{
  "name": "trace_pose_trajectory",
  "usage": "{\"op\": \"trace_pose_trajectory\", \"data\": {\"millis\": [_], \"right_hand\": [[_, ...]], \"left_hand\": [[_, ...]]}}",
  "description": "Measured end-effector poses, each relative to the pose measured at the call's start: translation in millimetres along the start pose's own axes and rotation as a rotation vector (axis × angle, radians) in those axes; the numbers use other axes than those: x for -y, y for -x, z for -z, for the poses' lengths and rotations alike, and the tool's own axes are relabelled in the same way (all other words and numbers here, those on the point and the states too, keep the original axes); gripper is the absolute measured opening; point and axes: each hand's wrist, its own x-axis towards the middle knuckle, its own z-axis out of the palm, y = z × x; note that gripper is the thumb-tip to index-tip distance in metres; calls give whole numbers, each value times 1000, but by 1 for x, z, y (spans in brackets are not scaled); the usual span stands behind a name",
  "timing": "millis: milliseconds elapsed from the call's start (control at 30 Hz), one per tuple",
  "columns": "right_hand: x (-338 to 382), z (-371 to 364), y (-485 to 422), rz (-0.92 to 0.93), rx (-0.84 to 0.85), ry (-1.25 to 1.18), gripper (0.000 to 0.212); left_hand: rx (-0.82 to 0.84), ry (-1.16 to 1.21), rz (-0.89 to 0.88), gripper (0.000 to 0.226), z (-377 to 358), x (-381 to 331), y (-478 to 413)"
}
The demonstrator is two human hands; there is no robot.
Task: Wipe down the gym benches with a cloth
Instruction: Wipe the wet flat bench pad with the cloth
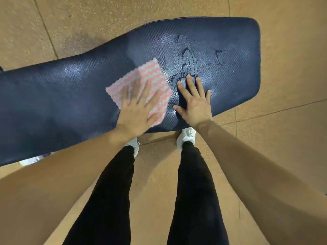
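Wiping midway along the bench pad [70,96], left hand [136,112] pressing flat on the pink cloth [152,76], right hand [192,103] spread bare beside it, likely calling next for a stroke across the wet streaks [185,55].

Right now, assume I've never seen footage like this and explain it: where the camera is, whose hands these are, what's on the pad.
No machine here: one camera on a person's head looks down at their own legs and white shoes. The dark blue pad is a gym bench. The left hand presses a pink-and-white cloth flat on it, gripping nothing. The right hand rests flat on the bench beside the cloth. Wet streaks shine just beyond it.
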Motion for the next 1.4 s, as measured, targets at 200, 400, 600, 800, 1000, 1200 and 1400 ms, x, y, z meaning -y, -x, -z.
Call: {"op": "trace_pose_trajectory", "data": {"millis": [200,400,600,800,1000,1200,1400], "right_hand": [[-7,2,0,49,-6,-4,78],[-60,14,-6,150,-23,128,76],[-133,36,-25,193,0,197,78],[-190,53,-33,185,-28,160,78],[-236,52,-31,209,-58,100,75],[-243,35,-28,237,-107,-2,71],[-245,25,-24,223,-210,-66,66]], "left_hand": [[-98,16,86,71,-14,-33,29],[-14,54,180,72,-2,-33,-15],[42,143,433,76,45,-43,-133],[20,136,518,74,49,-79,-169],[118,97,290,74,18,-149,-106],[121,49,244,77,-8,-197,-60],[78,16,275,71,6,-174,-107]]}}
